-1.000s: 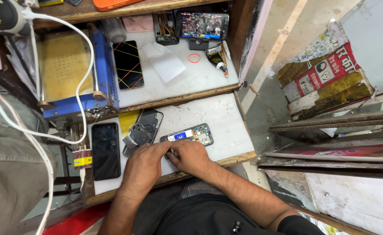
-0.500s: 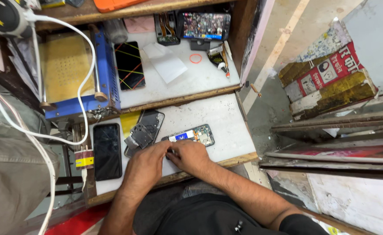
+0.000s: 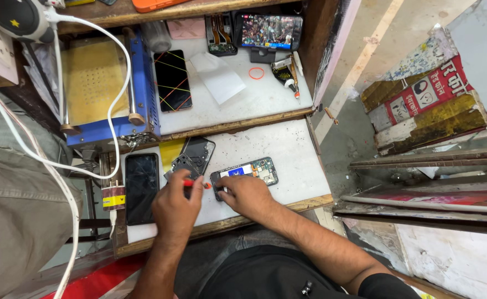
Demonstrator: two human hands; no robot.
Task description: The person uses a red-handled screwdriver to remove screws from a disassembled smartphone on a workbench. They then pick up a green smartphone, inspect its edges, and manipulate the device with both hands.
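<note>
a slim red-handled tool (image 3: pixel 195 183) is pinched in the curled fingertips of the left hand (image 3: pixel 176 207), its tip pointed right toward the opened phone (image 3: pixel 244 171). the fingers of the right hand (image 3: pixel 243 195) are bent and pressed down on the near left end of that phone; nothing is seen to be gripped in them, the phone only being steadied against the white work surface (image 3: pixel 288 155). compared with half a second ago, the two hands, then bunched together over the phone's left end, have been drawn slightly apart, so that the red tool is now exposed between them; it is judged that the tool is being repositioned rather than put aside. the phone is laid flat, back cover off, near the middle of the near shelf: a green circuit board at its right end, a blue patch at the centre, a dark frame around. just to the left a removed back cover (image 3: pixel 195 155) is lying, and further left a cracked black screen (image 3: pixel 141 188).
</note>
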